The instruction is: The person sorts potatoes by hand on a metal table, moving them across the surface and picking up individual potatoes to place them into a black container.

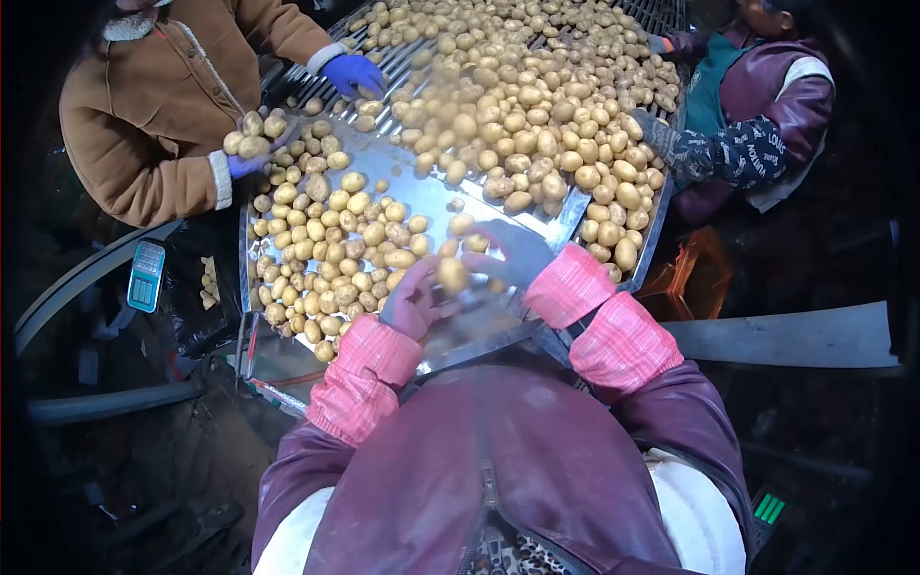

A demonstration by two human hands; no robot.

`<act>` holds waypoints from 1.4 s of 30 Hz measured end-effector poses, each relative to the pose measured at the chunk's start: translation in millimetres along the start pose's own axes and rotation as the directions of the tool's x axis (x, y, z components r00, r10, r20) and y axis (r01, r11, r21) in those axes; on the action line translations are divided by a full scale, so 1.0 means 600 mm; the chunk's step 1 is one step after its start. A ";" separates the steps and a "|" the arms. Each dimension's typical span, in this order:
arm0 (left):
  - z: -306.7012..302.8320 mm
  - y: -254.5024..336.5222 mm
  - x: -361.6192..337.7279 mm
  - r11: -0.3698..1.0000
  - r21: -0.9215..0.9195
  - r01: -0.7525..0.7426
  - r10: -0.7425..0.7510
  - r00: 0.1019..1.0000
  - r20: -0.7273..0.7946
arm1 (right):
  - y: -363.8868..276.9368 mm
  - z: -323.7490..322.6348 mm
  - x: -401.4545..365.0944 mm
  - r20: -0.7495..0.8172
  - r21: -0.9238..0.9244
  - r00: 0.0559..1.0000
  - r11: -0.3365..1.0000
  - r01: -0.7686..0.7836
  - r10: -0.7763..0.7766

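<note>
My left hand (412,303), in a mauve glove, is low over the front of the metal sorting tray (429,196). Its fingers are spread apart beside a blurred potato (452,275); contact is hard to make out. Just to the right, my right hand (520,252), in a greyish glove, curls its thumb and fingers around another potato (474,242). A further potato (460,224) is at its fingertips. To the left of my hands lies a spread of potatoes (331,235) on the tray. Pink sleeve covers reach both my wrists.
A large potato heap (537,105) covers the slatted rack beyond. Across at left, a person in a brown jacket (158,115) holds several potatoes in blue gloves. Another person's patterned sleeve (728,153) reaches in at right. An orange crate (690,278) and a scale (146,276) flank the tray.
</note>
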State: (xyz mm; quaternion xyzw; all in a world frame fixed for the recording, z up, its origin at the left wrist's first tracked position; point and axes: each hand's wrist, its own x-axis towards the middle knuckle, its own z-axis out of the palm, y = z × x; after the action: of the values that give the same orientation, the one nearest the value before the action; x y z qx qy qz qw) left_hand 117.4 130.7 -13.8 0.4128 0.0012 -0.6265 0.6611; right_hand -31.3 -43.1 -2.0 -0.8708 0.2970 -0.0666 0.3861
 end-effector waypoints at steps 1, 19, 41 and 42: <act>0.015 0.003 -0.002 1.000 -0.014 -0.014 0.014 0.999 -0.052 | 0.041 0.008 0.008 -0.167 -0.016 0.984 0.998 0.054 -0.055; -0.002 -0.014 0.003 0.978 -0.128 0.162 -0.148 0.983 0.112 | 0.124 -0.072 0.065 -0.367 -0.587 0.849 0.803 0.104 -0.379; -0.036 -0.064 -0.045 0.994 -0.110 -0.029 0.023 0.998 -0.057 | 0.063 0.009 0.171 0.120 -0.291 0.981 0.939 0.181 -0.152; -0.038 -0.064 -0.043 0.994 -0.106 -0.030 0.025 0.998 -0.049 | 0.050 0.033 0.179 0.136 -0.384 0.976 0.899 0.212 -0.172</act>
State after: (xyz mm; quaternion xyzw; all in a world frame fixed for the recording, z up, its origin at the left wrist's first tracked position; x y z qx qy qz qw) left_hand 91.8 169.7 -36.4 0.3918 0.0450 -0.6064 0.6905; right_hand 49.0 -107.6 -49.3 -0.9580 0.1977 0.0000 0.2078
